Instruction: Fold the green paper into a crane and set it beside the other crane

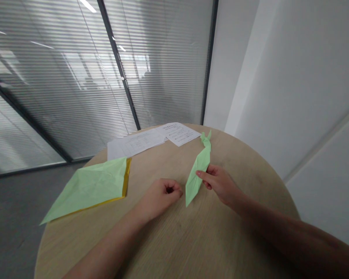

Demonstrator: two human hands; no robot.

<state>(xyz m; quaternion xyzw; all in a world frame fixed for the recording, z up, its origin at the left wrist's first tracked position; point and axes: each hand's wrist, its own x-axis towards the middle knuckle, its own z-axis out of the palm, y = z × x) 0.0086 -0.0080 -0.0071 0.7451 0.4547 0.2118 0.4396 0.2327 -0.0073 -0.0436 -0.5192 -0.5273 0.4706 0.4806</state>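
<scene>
Right hand [213, 179] pinching green folded paper [198, 170], seemingly clear of table edge [285, 190].

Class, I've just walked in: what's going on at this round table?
A person's right hand pinches a folded piece of green paper above the table. The left hand is loosely curled beside it, holding nothing visible. A larger green sheet lies to the left, and printed white pages lie toward the far edge.
</scene>
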